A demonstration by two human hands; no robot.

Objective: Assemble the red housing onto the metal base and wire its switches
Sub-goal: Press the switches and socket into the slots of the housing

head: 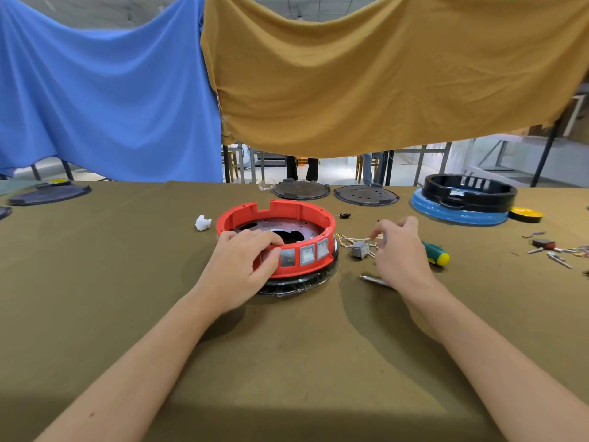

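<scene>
While left grip (247, 260) clasping one red housing (276, 239), right grip (400, 247) pinching wires (350, 241).

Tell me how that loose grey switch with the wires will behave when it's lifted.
The loose switch is small, so probably light. Its thin wires lie curved on the cloth, so they will likely dangle floppily and might snag the screwdriver nearby.

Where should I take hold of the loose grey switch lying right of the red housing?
Pinch the grey switch by its blocky body from above, probably across its two plain sides. Its wires trail off toward the red housing, so stay clear of that end.
</scene>
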